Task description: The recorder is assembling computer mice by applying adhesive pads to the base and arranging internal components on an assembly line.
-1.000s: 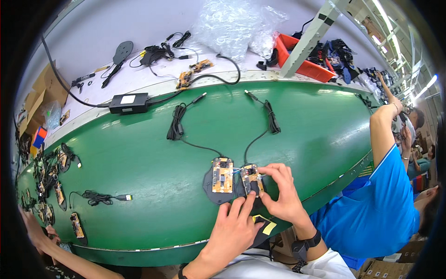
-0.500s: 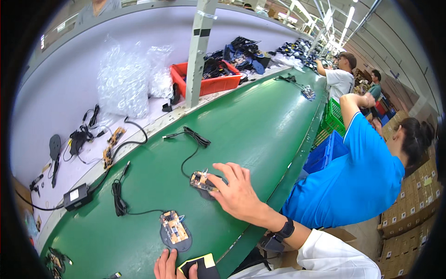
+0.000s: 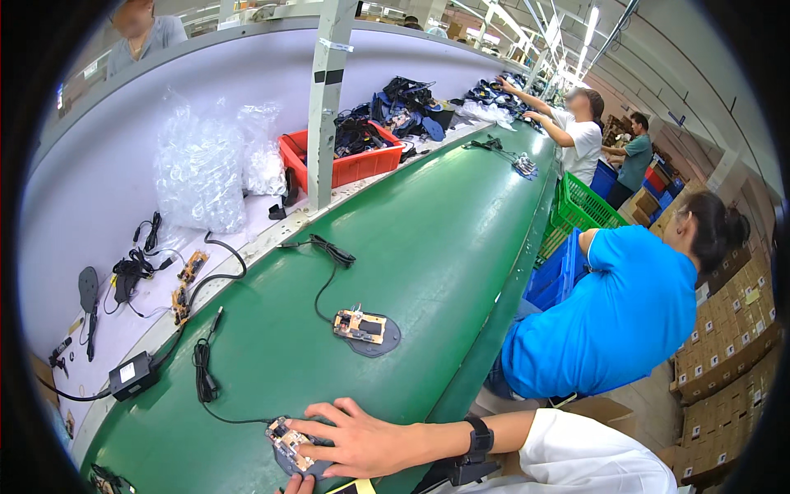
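My right hand (image 3: 362,445) reaches in over the near circuit board (image 3: 290,445), which lies on a dark, rounded mouse-shaped base (image 3: 288,467). Its fingers are spread, with some fingertips resting on the board. At the lower edge only fingertips of my left hand (image 3: 296,486) show, beside that base; the rest is cut off. A dark piece with a yellow edge (image 3: 355,487) lies nearby, mostly out of the picture. A coiled black cable (image 3: 204,370) runs to the near board. Farther up the green belt, a second circuit board (image 3: 362,328) sits on its base (image 3: 383,344), with its own cable (image 3: 331,249).
A black power adapter (image 3: 133,375) sits on the left ledge, near loose board strips (image 3: 188,280). Behind are clear plastic bags (image 3: 202,177), a red crate (image 3: 354,160) and a metal post (image 3: 327,107). A co-worker in blue (image 3: 609,313) sits right, beside a blue crate (image 3: 559,272).
My right hand has left the farther board and come back to the near one. The yellow-edged piece and my left hand have slipped lower in view. The co-worker's raised arm has come down.
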### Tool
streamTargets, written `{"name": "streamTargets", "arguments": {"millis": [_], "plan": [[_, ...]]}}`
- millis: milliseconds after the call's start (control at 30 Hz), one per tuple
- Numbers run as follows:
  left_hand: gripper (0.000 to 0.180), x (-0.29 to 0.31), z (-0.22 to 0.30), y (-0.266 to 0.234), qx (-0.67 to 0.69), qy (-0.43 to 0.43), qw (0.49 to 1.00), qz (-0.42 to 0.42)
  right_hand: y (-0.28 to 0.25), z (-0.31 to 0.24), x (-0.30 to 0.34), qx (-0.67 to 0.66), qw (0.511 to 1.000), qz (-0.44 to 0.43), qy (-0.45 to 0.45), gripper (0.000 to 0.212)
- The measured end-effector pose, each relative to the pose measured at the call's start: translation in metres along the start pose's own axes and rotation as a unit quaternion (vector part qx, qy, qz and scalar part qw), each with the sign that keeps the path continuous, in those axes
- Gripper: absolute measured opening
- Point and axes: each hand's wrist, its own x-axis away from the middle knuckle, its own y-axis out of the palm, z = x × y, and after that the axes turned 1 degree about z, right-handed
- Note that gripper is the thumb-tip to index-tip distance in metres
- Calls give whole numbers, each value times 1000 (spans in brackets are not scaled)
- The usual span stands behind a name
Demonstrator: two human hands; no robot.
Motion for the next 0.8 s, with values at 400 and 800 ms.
{"name": "streamTargets", "arguments": {"millis": [400, 800], "plan": [[31, 11, 17, -12, 130, -16, 990, 48, -123, -50, -38, -575, 663, 219, -426, 20], [24, 21, -8, 5, 131, -42, 988, 70, -217, 41, 59, -691, 559, 454, -54, 18]]}}
